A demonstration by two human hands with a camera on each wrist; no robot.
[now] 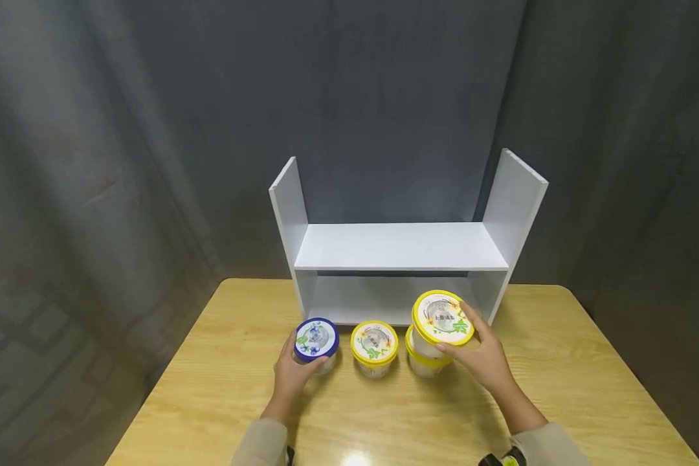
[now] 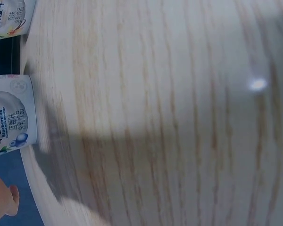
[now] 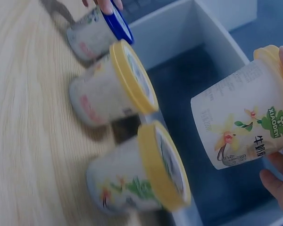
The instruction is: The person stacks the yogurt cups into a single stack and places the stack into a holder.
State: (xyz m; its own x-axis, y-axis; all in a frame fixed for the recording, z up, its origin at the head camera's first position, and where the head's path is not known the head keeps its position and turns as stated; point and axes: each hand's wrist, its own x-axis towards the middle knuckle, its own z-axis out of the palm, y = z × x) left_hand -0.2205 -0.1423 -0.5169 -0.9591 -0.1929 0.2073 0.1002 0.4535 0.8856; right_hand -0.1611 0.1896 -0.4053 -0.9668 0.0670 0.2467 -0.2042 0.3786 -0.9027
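Observation:
In the head view my left hand (image 1: pixel 292 374) grips a blue-lidded tub (image 1: pixel 316 339) at the lid, thumb on the near side. That tub stands on the table; blueberries show on its wall (image 2: pixel 10 113) in the left wrist view. My right hand (image 1: pixel 485 358) holds a yellow-lidded tub (image 1: pixel 443 318) between thumb and fingers, lifted off the table. In the right wrist view this raised tub (image 3: pixel 245 115) hangs tilted, with vanilla flowers printed on it. Below it stands another yellow-lidded tub (image 1: pixel 425 369), partly hidden in the head view. Between the hands is a third yellow-lidded tub (image 1: pixel 374 349).
Right behind the tubs stands a white shelf unit (image 1: pixel 402 247) with two levels and upright side panels. The wooden table (image 1: pixel 210 388) extends to both sides. Dark grey curtains (image 1: pixel 384 110) hang behind and beside it.

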